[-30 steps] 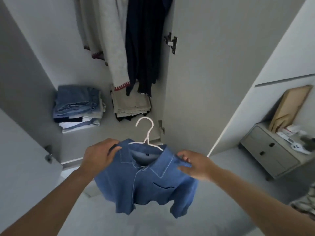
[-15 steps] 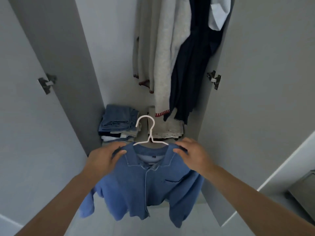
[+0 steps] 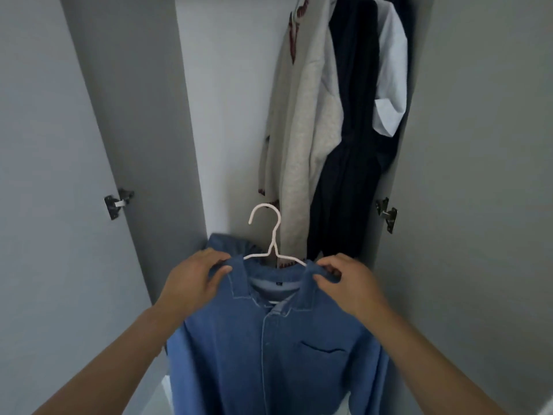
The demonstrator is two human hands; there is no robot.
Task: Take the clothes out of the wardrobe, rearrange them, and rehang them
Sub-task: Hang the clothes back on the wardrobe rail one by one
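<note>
A blue denim shirt [image 3: 269, 348] with a chest pocket hangs on a white wire hanger [image 3: 270, 232], whose hook points up in front of the open wardrobe. My left hand [image 3: 191, 280] grips the shirt's left shoulder by the collar. My right hand [image 3: 347, 283] pinches the right shoulder and collar edge. Inside the wardrobe hang a light grey cardigan with red trim [image 3: 299, 145], a dark navy garment [image 3: 353, 163] and a pale blue shirt [image 3: 392, 85]. The rail is out of view above.
The left wardrobe door [image 3: 59, 205] and right door [image 3: 478, 175] stand open, each with a metal hinge, left hinge [image 3: 116, 202] and right hinge [image 3: 387, 214]. The left part of the wardrobe back wall [image 3: 227, 115] has no clothes in front of it.
The view has tilted up and closer to the wardrobe. Both hands have raised the denim shirt on its hanger toward the hanging clothes; the folded stacks below are now hidden.
</note>
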